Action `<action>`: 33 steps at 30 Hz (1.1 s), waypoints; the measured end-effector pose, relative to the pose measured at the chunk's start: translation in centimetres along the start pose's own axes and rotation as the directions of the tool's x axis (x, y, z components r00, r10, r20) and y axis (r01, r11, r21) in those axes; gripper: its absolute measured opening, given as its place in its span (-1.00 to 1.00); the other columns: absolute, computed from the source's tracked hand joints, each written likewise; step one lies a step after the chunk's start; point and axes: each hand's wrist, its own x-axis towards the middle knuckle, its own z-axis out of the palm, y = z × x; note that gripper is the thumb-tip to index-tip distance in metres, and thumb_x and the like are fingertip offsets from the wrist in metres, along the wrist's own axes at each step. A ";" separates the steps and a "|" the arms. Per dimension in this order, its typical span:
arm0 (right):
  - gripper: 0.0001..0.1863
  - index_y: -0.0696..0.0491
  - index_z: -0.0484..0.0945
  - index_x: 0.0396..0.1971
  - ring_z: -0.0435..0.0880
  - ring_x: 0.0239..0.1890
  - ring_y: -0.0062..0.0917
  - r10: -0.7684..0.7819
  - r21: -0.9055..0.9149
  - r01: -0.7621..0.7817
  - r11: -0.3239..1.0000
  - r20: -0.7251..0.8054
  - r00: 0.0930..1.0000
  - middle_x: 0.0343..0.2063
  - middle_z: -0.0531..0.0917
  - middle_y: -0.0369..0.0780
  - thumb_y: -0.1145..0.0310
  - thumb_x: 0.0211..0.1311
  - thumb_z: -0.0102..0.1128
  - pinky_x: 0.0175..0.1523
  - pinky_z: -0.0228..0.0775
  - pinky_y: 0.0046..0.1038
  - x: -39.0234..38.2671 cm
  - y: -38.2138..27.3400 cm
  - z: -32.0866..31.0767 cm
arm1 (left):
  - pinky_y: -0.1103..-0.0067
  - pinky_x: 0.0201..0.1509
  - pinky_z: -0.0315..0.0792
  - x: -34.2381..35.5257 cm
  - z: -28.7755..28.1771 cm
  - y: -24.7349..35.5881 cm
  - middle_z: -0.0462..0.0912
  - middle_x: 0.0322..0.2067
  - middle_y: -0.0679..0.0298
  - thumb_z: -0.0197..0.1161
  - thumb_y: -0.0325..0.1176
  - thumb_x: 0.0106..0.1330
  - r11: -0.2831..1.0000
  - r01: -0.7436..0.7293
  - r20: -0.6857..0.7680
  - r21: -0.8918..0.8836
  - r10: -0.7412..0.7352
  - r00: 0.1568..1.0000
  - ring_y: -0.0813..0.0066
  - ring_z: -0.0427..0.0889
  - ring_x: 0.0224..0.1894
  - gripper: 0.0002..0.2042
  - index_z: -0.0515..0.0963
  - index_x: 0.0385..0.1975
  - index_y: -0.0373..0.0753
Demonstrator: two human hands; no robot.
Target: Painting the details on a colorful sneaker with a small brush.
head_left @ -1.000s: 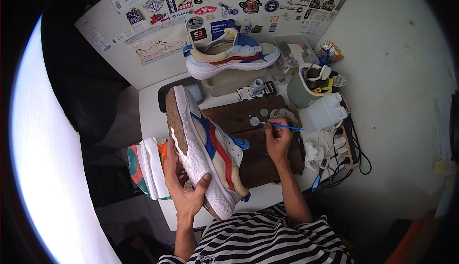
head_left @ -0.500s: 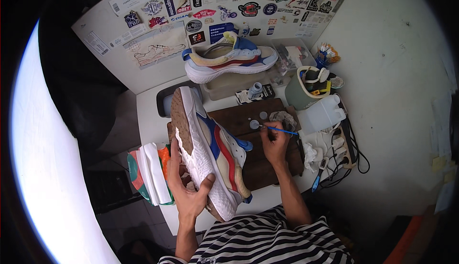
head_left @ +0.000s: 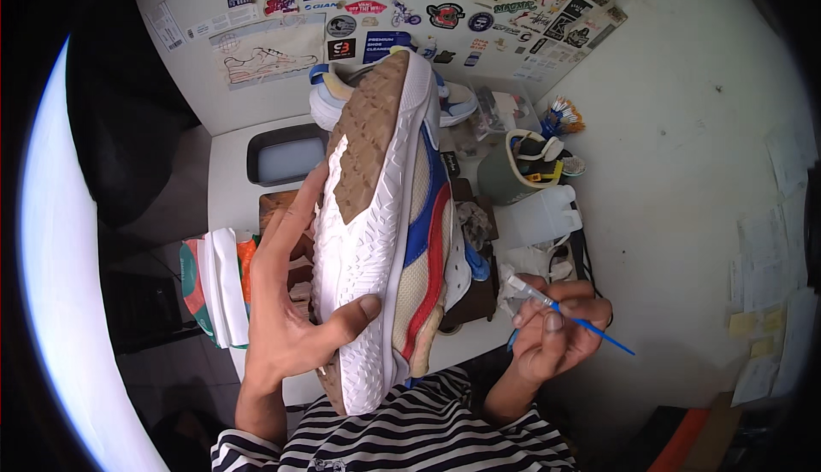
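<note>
A sneaker [head_left: 423, 254] with a white midsole, brown and white sole, and blue, red and cream upper is tilted up in front of me. My left hand [head_left: 295, 309] grips it by the sole, thumb on the white sidewall and fingers round the far side. To the right of the shoe, my right hand [head_left: 560, 335] pinches a slim blue paintbrush [head_left: 611, 340]. Its pale bristle tip points up and left, apart from the shoe. A matching sneaker [head_left: 329, 103] sits at the back of the table, partly hidden by the held one.
A dark tray of cloudy liquid [head_left: 291, 160] stands at the back left. A tissue pack [head_left: 224, 288] lies at the left edge. To the right are a green tool bin [head_left: 500, 173], a translucent jug [head_left: 539, 215] and a crumpled cloth [head_left: 473, 222]. A stickered panel [head_left: 359, 23] rises behind.
My left hand has raised the sneaker nearer, turning its sole more toward me. My right hand has lifted the paintbrush from the small paint cup on the board and moved right and closer.
</note>
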 end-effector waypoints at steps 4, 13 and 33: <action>-0.84 0.14 0.32 -0.23 0.61 -0.54 -0.52 -0.052 -0.046 0.058 0.997 0.120 0.991 -0.36 0.52 -0.11 0.49 0.34 0.13 -0.02 0.59 0.16 0.8 -2.3 -1.0 | 0.46 0.02 0.47 0.6 0.7 1.2 0.53 -0.11 0.05 0.39 -0.15 -0.31 0.996 -0.060 0.092 -0.059 0.065 0.994 0.27 0.60 -0.11 0.02 0.30 0.37 -0.36; -0.83 0.16 0.31 -0.24 0.63 -0.49 -0.50 -0.135 -0.142 0.154 0.978 0.135 0.982 -0.38 0.51 -0.09 0.47 0.38 0.12 0.05 0.56 0.22 0.3 -4.5 -1.5 | 0.49 -0.21 0.32 0.9 2.0 2.1 0.52 -0.28 0.12 0.41 -0.10 -0.34 0.991 -0.129 0.235 -0.023 0.131 0.963 0.35 0.45 -0.31 0.01 0.37 0.33 -0.34; -0.81 0.19 0.28 -0.29 0.53 -0.62 -0.61 -0.198 -0.323 0.251 0.913 0.188 0.962 -0.39 0.52 0.00 0.44 0.38 0.10 -0.01 0.64 0.08 0.0 -4.2 -1.9 | 0.47 -0.25 0.33 1.1 2.5 3.0 0.48 -0.38 0.12 0.44 -0.15 -0.37 0.959 -0.279 0.252 0.047 0.259 0.932 0.32 0.46 -0.36 0.00 0.39 0.30 -0.37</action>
